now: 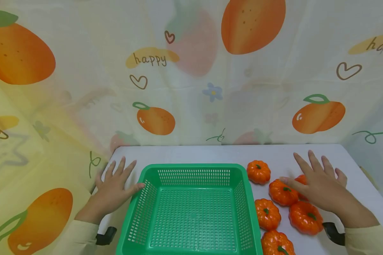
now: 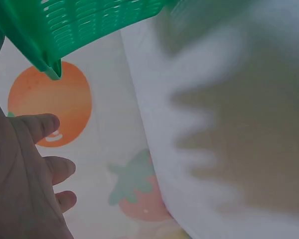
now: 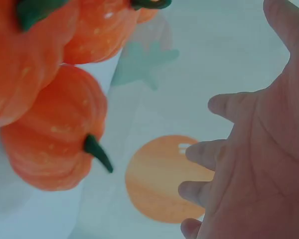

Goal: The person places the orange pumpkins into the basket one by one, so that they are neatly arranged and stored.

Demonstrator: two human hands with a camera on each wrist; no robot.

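1. White table point(image 1: 185, 154): from my remote seat this is my main worry. The rightmost fruit looks pretty near the edge in the right wrist view, so one careless nudge could send it rolling off.
2. Green basket point(image 1: 191, 166): sits mid-table, near end cut off at the bottom of my head view. I'd guess it's light, so a bump on one wall could skid it sideways into the pumpkins right beside it.
3. Left hand point(image 1: 116, 186): fingers spread, gripping nothing. Its thumb overlaps the basket's left rim; can't tell if it's touching. If it hooks the rim by accident, the basket could tip.
4. Right hand point(image 1: 317, 184): also spread, nothing in its grasp, over the right-hand pumpkins. Dropping it straight down could scatter the bunch, and it half hides one from me, so I could misjudge that one.
5. Orange pumpkins point(image 1: 305, 217): six that I can see, all on the table right of the basket. Shiny and round, so a loose pinch probably slips.
6. Black wrist piece point(image 1: 334, 233): right by a pumpkin in the head view; a low sweep could clip it.
7. Green stem point(image 3: 98, 152): thin, sticks out, lousy handle. I'd expect twisting if I grabbed there.
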